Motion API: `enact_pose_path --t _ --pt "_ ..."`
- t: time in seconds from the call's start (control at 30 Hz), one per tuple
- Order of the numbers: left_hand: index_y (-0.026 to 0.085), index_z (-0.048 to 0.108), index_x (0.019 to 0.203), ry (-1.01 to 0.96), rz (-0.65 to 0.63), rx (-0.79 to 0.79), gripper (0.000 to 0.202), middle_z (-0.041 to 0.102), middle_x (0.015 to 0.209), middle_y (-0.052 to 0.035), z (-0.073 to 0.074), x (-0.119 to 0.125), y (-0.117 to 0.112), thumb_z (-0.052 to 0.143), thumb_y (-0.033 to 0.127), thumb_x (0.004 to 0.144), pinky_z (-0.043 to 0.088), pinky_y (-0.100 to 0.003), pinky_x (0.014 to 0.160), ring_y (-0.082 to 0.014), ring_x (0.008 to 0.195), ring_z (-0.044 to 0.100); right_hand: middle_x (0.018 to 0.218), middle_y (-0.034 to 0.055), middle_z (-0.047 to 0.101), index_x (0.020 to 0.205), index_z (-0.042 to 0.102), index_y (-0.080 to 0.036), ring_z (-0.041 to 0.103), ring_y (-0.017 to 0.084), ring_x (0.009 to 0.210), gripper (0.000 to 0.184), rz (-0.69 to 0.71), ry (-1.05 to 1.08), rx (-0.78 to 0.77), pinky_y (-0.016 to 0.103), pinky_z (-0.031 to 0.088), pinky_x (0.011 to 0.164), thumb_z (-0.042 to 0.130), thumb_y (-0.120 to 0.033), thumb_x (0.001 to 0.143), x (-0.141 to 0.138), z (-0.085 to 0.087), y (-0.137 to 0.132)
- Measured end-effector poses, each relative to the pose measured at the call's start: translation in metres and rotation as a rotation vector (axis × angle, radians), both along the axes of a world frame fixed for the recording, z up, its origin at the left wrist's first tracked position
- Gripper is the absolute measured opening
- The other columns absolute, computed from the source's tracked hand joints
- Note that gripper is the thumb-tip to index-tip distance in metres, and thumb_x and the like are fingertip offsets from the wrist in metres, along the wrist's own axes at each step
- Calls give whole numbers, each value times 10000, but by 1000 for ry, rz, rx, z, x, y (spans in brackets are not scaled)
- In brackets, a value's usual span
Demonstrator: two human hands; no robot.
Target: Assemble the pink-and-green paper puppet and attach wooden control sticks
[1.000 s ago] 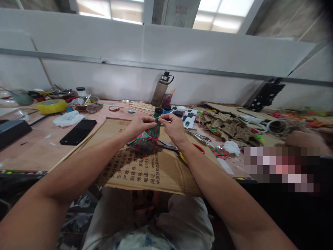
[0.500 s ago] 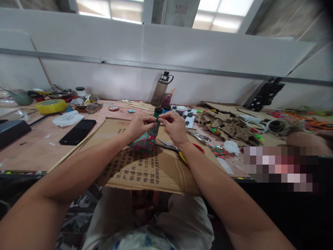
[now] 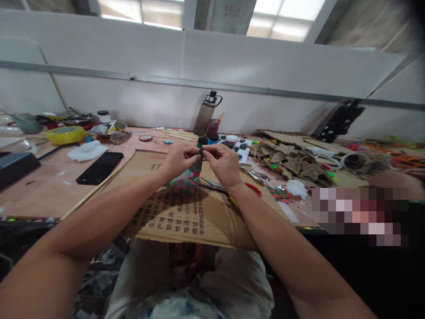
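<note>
Over the cardboard sheet [image 3: 212, 226], both hands meet at a green and pink patterned fabric piece [image 3: 184, 182]. My left hand [image 3: 177, 163] pinches its upper part between thumb and fingers. My right hand [image 3: 224, 161] is closed at the same spot, its fingertips almost touching the left ones. The fabric's lower part hangs or rests on the cardboard; I cannot tell which. Scissors [image 3: 214, 185] with red and yellow handles lie partly beneath my right wrist. Pliers [image 3: 255, 174] rest just right of that hand.
A black phone [image 3: 99, 168] and a yellow tape roll [image 3: 65, 135] lie to the left. At the back stands a water bottle [image 3: 205, 116]. Brown mesh pieces [image 3: 290, 161] are heaped on the right, near another person's arm [image 3: 395, 182]. A thin stick [image 3: 88, 198] runs along the cardboard's left side.
Both hands stay at the fabric's top with small finger movements. The fingers of my right hand have shifted slightly. The rest of the scene looks nearly the same.
</note>
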State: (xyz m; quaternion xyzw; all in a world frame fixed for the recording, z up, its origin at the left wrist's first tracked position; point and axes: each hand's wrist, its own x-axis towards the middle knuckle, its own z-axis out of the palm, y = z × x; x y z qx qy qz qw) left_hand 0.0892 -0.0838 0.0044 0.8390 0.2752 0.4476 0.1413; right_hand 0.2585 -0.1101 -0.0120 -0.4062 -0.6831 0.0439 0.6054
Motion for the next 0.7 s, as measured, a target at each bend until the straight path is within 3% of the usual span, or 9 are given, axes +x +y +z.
enact_pose_path --t 0.23,0.7 --pt "177 766 878 -2 12 -15 190 747 816 -33 2 0 -1 594 160 800 483 -248 706 -155 756 660 813 26 710 851 698 -196 655 164 724 117 23 120 -111 312 537 710 665 -276 773 -1 0 1" --pt "166 754 826 17 0 -27 170 723 733 -20 1 3 -4 589 162 783 460 -251 675 -150 705 630 703 0 595 739 600 -197 554 137 643 45 -107 -9 -45 277 474 631 604 -233 766 -3 5 -5"
